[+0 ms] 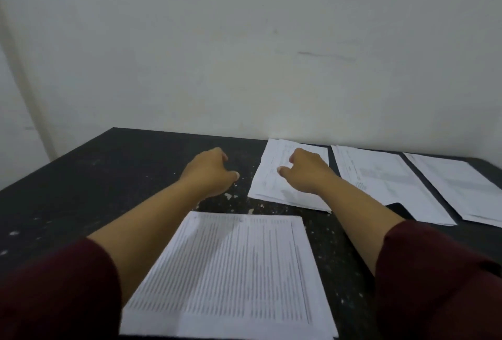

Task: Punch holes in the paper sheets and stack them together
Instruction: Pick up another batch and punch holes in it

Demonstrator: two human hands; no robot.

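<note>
A printed sheet with dense table rows [233, 271] lies flat on the black table, near me between my forearms. Beyond it a second paper stack [267, 179] lies by the wall. My right hand [309, 174] hovers over or rests on that stack, thumb pointing left and fingertips hidden behind the hand. My left hand [210, 174] is above the bare table just left of the stack, its fingers loosely curled with nothing in them. A small dark object [398, 208] shows partly behind my right forearm; I cannot tell what it is.
Two more paper stacks lie at the right, one [385, 182] beside my right hand and one [459, 187] at the frame edge. The speckled black table [108, 176] ends at a pale wall behind. Dark red sleeves cover my upper forearms.
</note>
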